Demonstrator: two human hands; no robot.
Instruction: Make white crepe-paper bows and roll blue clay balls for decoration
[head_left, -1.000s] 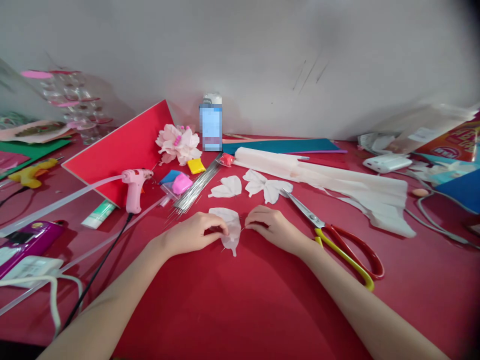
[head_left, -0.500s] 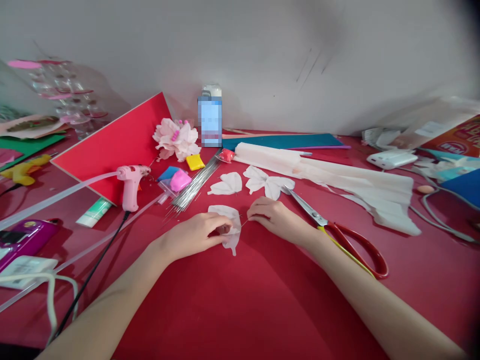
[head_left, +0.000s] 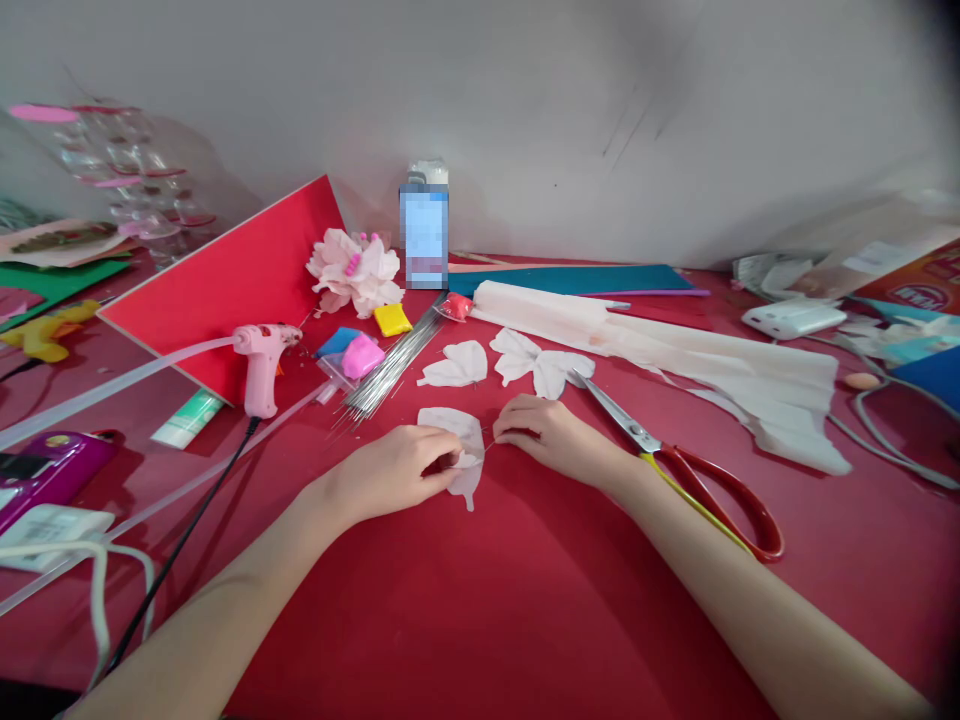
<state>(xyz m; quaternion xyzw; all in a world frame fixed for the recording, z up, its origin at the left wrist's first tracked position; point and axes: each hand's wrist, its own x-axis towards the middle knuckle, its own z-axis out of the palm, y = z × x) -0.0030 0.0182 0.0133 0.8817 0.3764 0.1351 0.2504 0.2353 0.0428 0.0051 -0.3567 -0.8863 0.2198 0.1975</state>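
Observation:
A white crepe-paper petal [head_left: 459,450] lies on the red table [head_left: 480,600] in front of me. My left hand [head_left: 394,470] rests on its left side with the fingertips pinched on the paper. My right hand [head_left: 551,438] is closed just right of the petal, pinching a thin silver wire [head_left: 490,447] that runs across to it. Behind my hands lie two more cut white petals [head_left: 456,365], one of them a double piece [head_left: 538,365]. A bundle of thin wires [head_left: 391,370] lies to the left of them.
Red-and-yellow-handled scissors [head_left: 675,465] lie to my right. A long folded white crepe strip [head_left: 675,360] runs to the right. On the left stand a pink glue gun [head_left: 261,365] with its black cord, a red card sheet [head_left: 225,285], a finished pink flower [head_left: 352,270] and a purple device [head_left: 49,470].
My hands stay on the petal and the wire, with only small finger shifts. The view has drifted slightly.

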